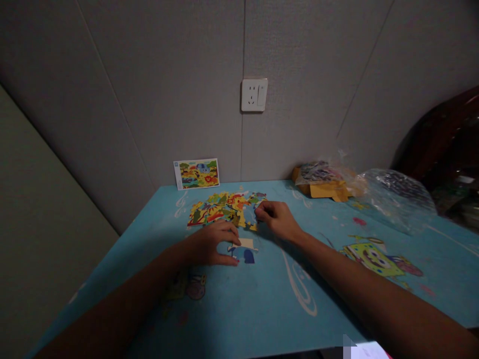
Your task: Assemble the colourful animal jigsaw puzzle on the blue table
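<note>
A partly joined colourful jigsaw puzzle [220, 208] lies near the far middle of the blue table [262, 294]. My left hand [211, 243] rests curled on the table just in front of it, fingertips pinching a loose blue and cream puzzle piece [244, 251]. My right hand [277, 218] is closed at the puzzle's right edge, its fingers pressed on a piece [251, 217] there. A reference picture card [196, 173] of the puzzle leans against the wall behind.
Clear plastic bags with puzzle pieces and yellow cardboard [326, 182] sit at the back right, beside a larger crumpled bag [398, 197]. A wall socket [254, 94] is above the table. A dark wooden furniture edge [445, 139] stands at far right.
</note>
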Demonstrator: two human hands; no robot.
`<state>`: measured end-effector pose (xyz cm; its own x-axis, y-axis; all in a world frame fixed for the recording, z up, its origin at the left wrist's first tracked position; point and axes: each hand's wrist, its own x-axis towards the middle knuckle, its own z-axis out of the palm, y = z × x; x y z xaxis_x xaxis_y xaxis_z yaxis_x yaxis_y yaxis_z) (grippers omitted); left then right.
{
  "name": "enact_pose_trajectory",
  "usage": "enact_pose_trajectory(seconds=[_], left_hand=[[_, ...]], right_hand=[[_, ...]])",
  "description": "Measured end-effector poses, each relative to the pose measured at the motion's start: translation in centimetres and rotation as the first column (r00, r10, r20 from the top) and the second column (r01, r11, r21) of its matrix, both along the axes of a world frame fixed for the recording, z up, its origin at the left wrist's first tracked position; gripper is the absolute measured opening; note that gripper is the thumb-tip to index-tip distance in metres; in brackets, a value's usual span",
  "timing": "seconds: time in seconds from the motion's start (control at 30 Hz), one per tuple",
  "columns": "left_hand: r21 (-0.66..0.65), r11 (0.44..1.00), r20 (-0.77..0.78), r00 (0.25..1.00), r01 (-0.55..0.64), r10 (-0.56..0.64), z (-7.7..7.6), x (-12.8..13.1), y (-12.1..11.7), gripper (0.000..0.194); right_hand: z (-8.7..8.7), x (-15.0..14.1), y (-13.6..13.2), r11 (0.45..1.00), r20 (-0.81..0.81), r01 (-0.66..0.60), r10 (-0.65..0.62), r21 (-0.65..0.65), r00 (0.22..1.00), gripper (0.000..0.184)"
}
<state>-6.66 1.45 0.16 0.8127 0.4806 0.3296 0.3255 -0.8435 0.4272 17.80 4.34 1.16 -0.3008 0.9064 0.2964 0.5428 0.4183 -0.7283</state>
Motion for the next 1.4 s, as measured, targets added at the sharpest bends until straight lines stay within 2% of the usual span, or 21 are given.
enact_pose_trajectory(seconds=[0.1,0.2,0.27,0.37,0.43,0.53,0.63,0.8,1.0,1.23,1.4], left_hand=[[0.015,1.0,-0.018,1.0,-0.023,0.024,0.0,-0.4,0.5,0.038],[0.024,0.998,-0.017,0.998,-0.061,0.062,0.2,-0.6,0.8,0.048],[0.022,0.997,0.006,0.998,-0.069,0.069,0.3,-0.7,0.8,0.047],[0.019,0.999,0.029,0.998,-0.05,0.05,0.6,-0.6,0.5,0.029],[0.018,1.0,0.036,0.999,-0.025,0.025,0.6,-0.5,0.3,0.022],[0.012,1.0,0.037,0.999,0.001,-0.001,0.6,-0.3,0.1,0.024],[-0.012,1.0,0.029,1.0,0.007,-0.007,0.7,-0.3,-0.1,0.023],[-0.027,1.0,0.005,1.0,-0.003,0.004,1.1,-0.5,-0.4,0.006],[-0.05,0.998,-0.034,0.999,0.038,-0.04,1.1,-0.7,-0.4,0.031],[-0.082,0.996,-0.02,1.0,0.021,-0.023,0.7,-0.7,-0.2,0.027],[-0.078,0.997,-0.033,0.999,-0.001,-0.002,0.4,-0.9,0.1,0.028]], right_hand=[[0.0,0.0,-0.4,0.974,-0.097,-0.194,0.184,-0.113,0.978,0.037],[0.0,-0.1,-1.1,0.883,-0.033,-0.405,0.41,-0.239,0.912,0.04],[0.0,-0.4,-1.5,0.859,0.055,-0.455,0.478,-0.234,0.876,0.039],[0.1,-0.8,-2.0,0.879,0.185,-0.461,0.476,-0.123,0.86,0.036],[0.3,-0.8,-2.1,0.882,0.234,-0.461,0.47,-0.094,0.851,0.031],[0.7,-0.7,-2.2,0.88,0.232,-0.456,0.475,-0.134,0.849,0.019],[1.2,-0.5,-2.4,0.875,0.227,-0.456,0.483,-0.163,0.846,0.019],[1.6,-0.6,-2.9,0.84,0.273,-0.499,0.541,-0.211,0.796,0.016],[1.6,-0.8,-3.1,0.821,0.278,-0.523,0.57,-0.229,0.773,0.011],[2.1,-0.8,-3.3,0.822,0.315,-0.525,0.57,-0.223,0.759,0.036],[2.3,-0.9,-3.6,0.808,0.321,-0.53,0.589,-0.256,0.742,0.03]])
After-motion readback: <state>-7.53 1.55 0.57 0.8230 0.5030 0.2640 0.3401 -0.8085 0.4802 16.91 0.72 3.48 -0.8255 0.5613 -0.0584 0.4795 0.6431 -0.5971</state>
